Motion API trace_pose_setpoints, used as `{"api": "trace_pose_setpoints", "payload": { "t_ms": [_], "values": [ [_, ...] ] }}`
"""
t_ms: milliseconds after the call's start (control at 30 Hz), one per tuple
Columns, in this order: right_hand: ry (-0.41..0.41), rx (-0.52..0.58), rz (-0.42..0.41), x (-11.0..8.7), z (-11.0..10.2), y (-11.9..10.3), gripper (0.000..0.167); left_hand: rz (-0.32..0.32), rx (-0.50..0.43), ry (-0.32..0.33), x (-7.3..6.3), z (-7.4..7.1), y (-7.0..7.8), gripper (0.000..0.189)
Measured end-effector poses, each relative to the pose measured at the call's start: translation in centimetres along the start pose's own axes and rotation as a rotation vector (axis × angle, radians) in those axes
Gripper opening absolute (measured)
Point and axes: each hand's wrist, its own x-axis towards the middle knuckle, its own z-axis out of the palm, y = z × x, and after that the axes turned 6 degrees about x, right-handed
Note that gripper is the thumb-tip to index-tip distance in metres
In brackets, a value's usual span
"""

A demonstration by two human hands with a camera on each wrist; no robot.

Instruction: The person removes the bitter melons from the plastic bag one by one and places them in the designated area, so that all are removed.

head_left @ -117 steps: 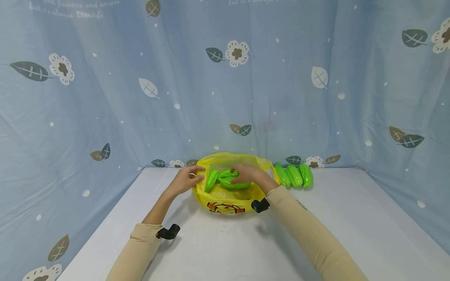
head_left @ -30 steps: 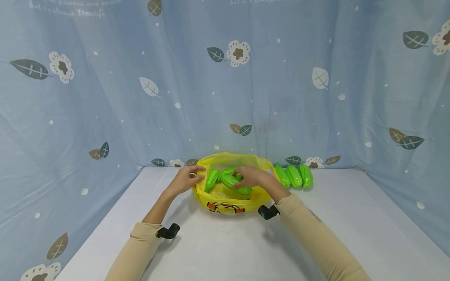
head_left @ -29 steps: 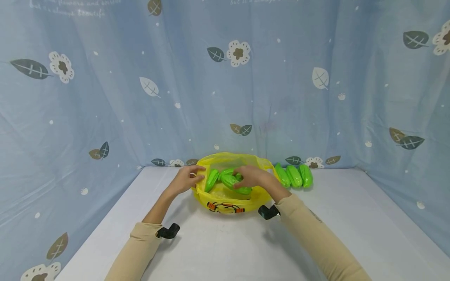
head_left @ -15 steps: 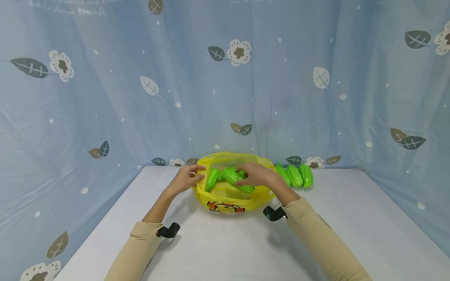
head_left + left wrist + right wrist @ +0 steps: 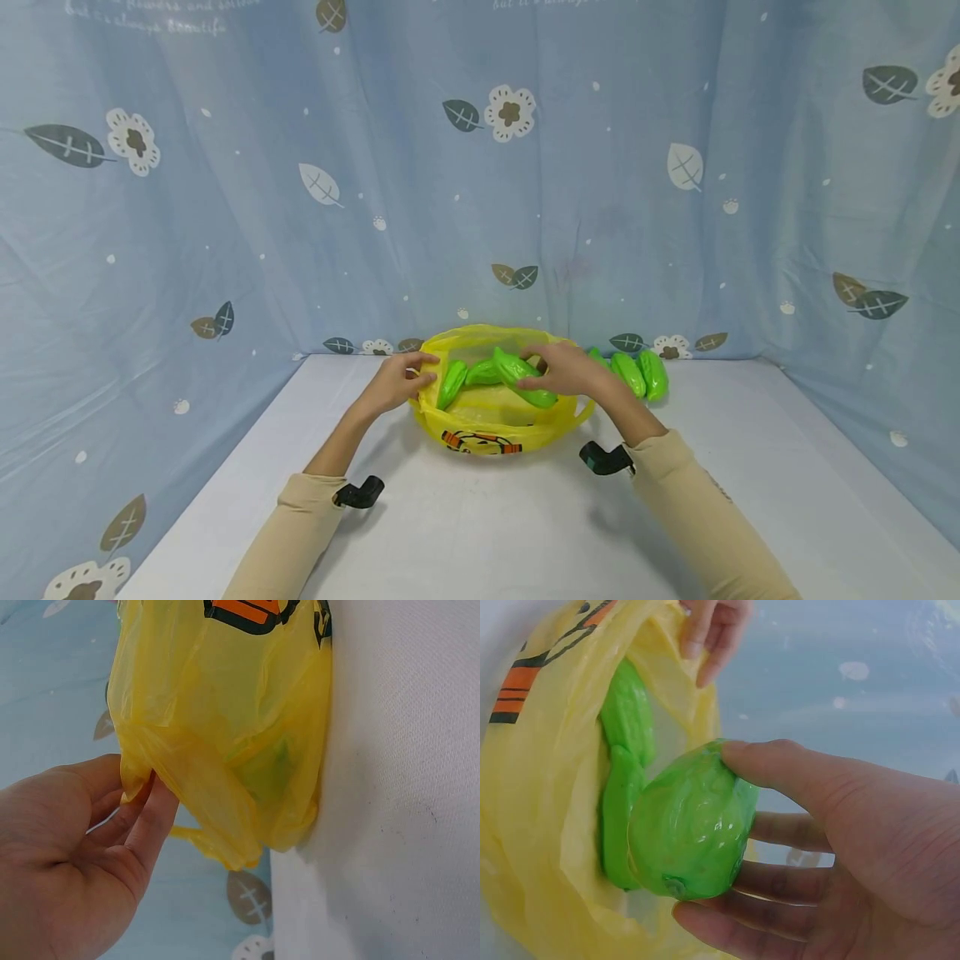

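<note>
My right hand (image 5: 566, 369) grips a glossy, ribbed green bitter melon (image 5: 517, 371) over the mouth of a yellow plastic bag (image 5: 427, 421). In the right wrist view the thumb lies on top of this melon (image 5: 694, 832), with the fingers curled beneath and behind it. My left hand (image 5: 393, 383) pinches the bag's left rim; the left wrist view shows its fingers (image 5: 154, 814) at a fold of the film. Two more bitter melons lie inside the bag, one tilted by the left wall (image 5: 452, 385) and another behind the held one (image 5: 482, 372).
Right of the bag, three more bitter melons (image 5: 628, 375) lie side by side at the back of the white table (image 5: 465, 533); my right hand and wrist partly cover the nearest. A blue patterned curtain (image 5: 615, 208) hangs behind and along both sides.
My right hand has raised the bitter melon from the others in the bag and carried it right, towards the bag's right rim. My left hand keeps its place on the rim.
</note>
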Motion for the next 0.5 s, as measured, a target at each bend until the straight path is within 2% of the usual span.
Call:
{"api": "trace_pose_setpoints", "payload": {
  "t_ms": [500],
  "values": [
    [0.033,0.044,0.015,-1.7,-0.6,0.6,0.055,0.008,0.006,0.001,-0.1,0.0,0.0,0.035]
  ]
}}
